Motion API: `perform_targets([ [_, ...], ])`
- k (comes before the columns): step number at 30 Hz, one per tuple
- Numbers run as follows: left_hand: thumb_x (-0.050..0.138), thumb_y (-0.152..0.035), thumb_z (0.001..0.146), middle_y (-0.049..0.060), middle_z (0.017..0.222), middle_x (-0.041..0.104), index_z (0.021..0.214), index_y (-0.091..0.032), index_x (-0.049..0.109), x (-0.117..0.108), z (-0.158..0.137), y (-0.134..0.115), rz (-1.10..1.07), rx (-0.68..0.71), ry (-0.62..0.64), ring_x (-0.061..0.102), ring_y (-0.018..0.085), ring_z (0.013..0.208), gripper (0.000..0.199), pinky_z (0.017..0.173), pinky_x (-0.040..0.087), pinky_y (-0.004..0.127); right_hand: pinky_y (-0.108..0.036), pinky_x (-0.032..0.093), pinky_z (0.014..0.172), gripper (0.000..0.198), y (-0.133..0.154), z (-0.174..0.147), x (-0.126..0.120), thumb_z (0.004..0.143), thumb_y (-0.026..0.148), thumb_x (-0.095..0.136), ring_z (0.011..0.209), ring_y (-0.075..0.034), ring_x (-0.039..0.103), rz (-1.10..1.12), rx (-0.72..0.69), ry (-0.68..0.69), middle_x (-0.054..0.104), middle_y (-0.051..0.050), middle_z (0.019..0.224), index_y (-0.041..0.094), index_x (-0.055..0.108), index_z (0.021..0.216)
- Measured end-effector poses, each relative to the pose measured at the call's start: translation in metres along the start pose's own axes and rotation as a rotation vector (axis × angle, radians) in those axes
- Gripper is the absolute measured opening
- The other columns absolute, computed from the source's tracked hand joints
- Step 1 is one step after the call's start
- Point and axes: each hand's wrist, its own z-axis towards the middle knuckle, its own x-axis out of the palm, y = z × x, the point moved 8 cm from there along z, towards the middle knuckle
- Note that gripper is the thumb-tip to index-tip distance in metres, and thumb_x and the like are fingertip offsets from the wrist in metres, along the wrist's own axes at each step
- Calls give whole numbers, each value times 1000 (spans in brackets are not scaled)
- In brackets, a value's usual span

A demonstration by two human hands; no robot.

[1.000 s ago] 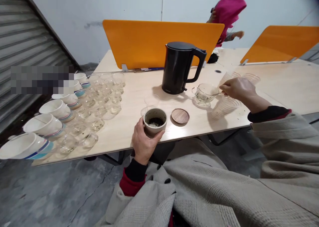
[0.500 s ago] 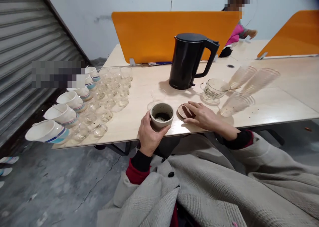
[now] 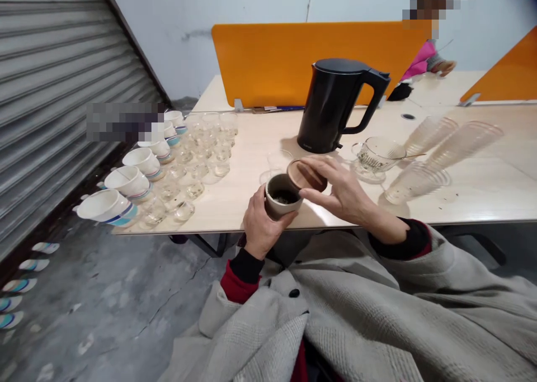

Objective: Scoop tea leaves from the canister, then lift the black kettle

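My left hand (image 3: 263,225) is wrapped round a small light ceramic jar (image 3: 280,207) near the table's front edge. Dark, loose matter that looks like tea leaves lies inside it. A round wooden lid (image 3: 302,175) is gripped in my right hand (image 3: 342,194), tilted just above the jar's right rim. Behind the jar are clear round shapes, perhaps a small cup. To the right of my hand stands a glass cup (image 3: 373,155) with dark bits inside and a thin stick across its rim. A black electric kettle (image 3: 329,108) stands behind.
Several white paper cups (image 3: 128,182) and clear small cups (image 3: 184,189) line the table's left side. Stacked plastic cups (image 3: 464,144) lean at the right. An orange divider (image 3: 268,63) crosses the back, and a person's hand (image 3: 444,67) shows beyond it.
My right hand has lifted the wooden lid off the table and brought it left, over the jar's rim. My left hand still holds the jar. The view has shifted somewhat.
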Motion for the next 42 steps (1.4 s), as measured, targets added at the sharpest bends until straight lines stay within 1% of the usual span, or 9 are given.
perform_targets([
  [6, 86, -66, 81, 18, 141, 70, 152, -21, 47, 2, 0, -2, 15, 59, -26, 73, 35, 126, 92, 101, 62, 48, -61, 51, 112, 63, 26, 9, 37, 103, 58, 59, 131, -39, 59, -144, -92, 188, 60, -19, 151, 20, 60, 153],
  [14, 85, -65, 83, 18, 142, 70, 153, -21, 45, 4, -1, -4, 35, 76, -26, 72, 34, 126, 91, 101, 62, 47, -60, 46, 118, 63, 30, 8, 53, 109, 53, 45, 139, -40, 51, -284, -111, 356, 49, -20, 162, 18, 54, 161],
  [18, 82, -63, 85, 19, 143, 69, 154, -20, 44, 4, -1, -4, 43, 80, -28, 71, 34, 128, 89, 106, 60, 48, -63, 44, 121, 62, 27, 6, 60, 111, 51, 42, 149, -41, 43, -239, -146, 364, 49, -19, 163, 20, 50, 164],
  [23, 83, -64, 84, 18, 145, 68, 156, -21, 42, 5, -1, 0, 24, 66, 16, 70, 35, 130, 93, 108, 59, 50, -69, 49, 115, 78, 17, 0, 63, 102, 68, 55, 144, -45, 49, -135, -79, 309, 41, -21, 169, 23, 48, 165],
  [26, 86, -57, 83, 18, 144, 69, 156, -21, 43, 4, 0, 0, 44, 65, 16, 70, 35, 128, 92, 108, 59, 50, -67, 48, 118, 70, 11, -5, 62, 102, 61, 61, 147, -44, 50, -62, -72, 220, 43, -20, 167, 27, 51, 163],
  [30, 90, -61, 79, 17, 140, 71, 156, -22, 46, 4, -1, -4, 58, 93, 61, 70, 35, 126, 97, 105, 61, 52, -66, 47, 120, 68, -2, -9, 51, 99, 60, 66, 147, -42, 51, -1, -64, 132, 52, -20, 158, 27, 57, 158],
  [34, 87, -67, 82, 17, 143, 70, 155, -21, 48, 4, -2, -9, 32, 148, 93, 67, 34, 130, 95, 105, 63, 52, -65, 46, 122, 65, -22, -2, 9, 98, 59, 67, 145, -42, 54, -89, 1, 16, 54, -18, 156, 27, 61, 155],
  [38, 81, -68, 87, 14, 134, 75, 147, -22, 58, 4, -2, -12, 44, 186, 93, 69, 33, 124, 79, 105, 63, 52, -66, 44, 124, 63, -46, 29, -35, 96, 55, 69, 147, -42, 51, -223, 41, -129, 53, -16, 156, 30, 61, 154],
  [42, 81, -65, 89, 13, 127, 78, 142, -22, 63, 5, -2, -13, 63, 179, 94, 71, 33, 119, 71, 103, 63, 51, -70, 38, 126, 64, -81, 76, -39, 93, 50, 72, 149, -45, 47, -257, 65, -193, 50, -17, 159, 28, 62, 152],
])
